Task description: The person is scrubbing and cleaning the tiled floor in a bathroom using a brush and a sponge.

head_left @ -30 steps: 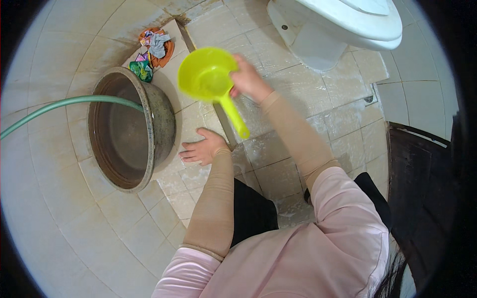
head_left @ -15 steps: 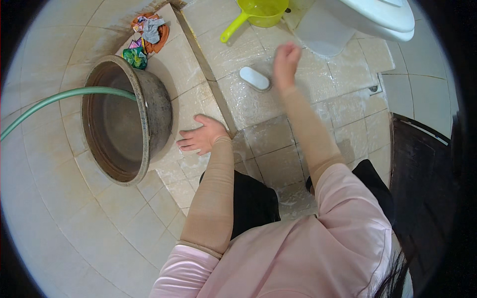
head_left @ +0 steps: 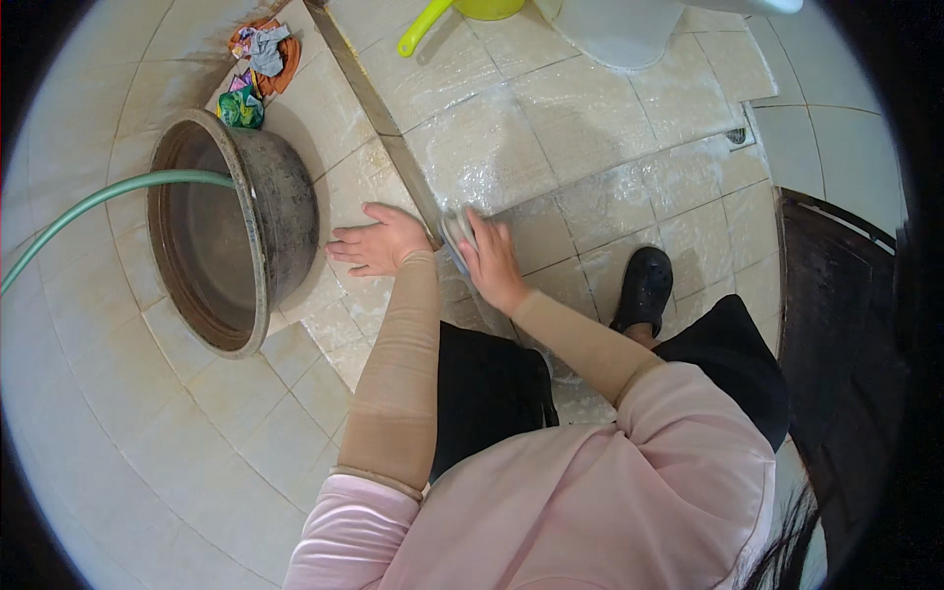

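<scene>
My left hand (head_left: pixel 382 242) lies flat on the raised tiled ledge, fingers spread, with nothing in it. Beside it, my right hand (head_left: pixel 492 260) is closed round a white oval scrubbing brush (head_left: pixel 455 230). The brush is tipped on its side, against the upright face of the ledge (head_left: pixel 400 162) where it meets the lower floor. Its bristles are hidden. Wet, foamy tiles (head_left: pixel 482 147) spread out beyond the brush.
A large dark basin (head_left: pixel 283 197) holding water stands on the ledge at left, a green hose (head_left: pixel 118 190) running into it. Crumpled cloths and packets (head_left: pixel 265 61) lie behind it. Further off are a lime-green dipper (head_left: pixel 425 28), a toilet base (head_left: pixel 619 34) and a floor drain (head_left: pixel 737 137).
My right hand has come back toward me and left, and has taken hold of the brush, which lay on the floor. My left hand stays flat on the ledge. The view has shifted slightly.
</scene>
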`<action>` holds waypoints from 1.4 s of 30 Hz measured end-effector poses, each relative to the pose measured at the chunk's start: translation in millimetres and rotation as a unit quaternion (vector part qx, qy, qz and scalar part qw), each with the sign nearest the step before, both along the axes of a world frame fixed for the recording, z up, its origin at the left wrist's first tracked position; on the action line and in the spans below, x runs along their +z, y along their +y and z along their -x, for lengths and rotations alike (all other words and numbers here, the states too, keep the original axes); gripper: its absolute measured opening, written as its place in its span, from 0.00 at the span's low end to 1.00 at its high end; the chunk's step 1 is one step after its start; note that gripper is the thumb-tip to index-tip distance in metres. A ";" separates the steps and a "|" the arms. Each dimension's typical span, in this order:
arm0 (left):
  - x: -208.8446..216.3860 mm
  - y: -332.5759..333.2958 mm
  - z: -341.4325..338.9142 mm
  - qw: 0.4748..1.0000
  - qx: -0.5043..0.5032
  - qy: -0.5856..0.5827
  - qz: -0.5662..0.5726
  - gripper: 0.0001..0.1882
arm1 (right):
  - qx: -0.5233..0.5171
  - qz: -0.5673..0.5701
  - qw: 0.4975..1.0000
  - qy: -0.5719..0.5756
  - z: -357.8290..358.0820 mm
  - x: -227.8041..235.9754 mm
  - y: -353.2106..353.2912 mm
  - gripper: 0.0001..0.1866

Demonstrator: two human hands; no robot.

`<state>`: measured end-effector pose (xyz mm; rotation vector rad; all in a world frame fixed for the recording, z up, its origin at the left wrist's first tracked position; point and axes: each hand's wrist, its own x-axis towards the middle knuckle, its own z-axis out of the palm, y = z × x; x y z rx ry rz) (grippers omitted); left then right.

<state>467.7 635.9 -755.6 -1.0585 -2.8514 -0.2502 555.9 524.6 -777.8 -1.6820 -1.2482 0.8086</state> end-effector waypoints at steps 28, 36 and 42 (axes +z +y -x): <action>9.8 4.1 -1.7 0.986 -0.164 0.002 0.011 0.34 | 0.014 -0.192 0.981 0.013 -8.8 -29.0 239.0 0.26; 16.2 10.1 -1.5 0.986 -0.166 -0.013 0.027 0.33 | 0.068 -0.130 0.988 0.040 -20.1 -21.2 317.6 0.26; 21.4 15.1 -2.5 0.986 -0.157 -0.033 0.034 0.34 | 0.018 -0.209 0.978 -0.004 -5.6 -29.6 250.1 0.27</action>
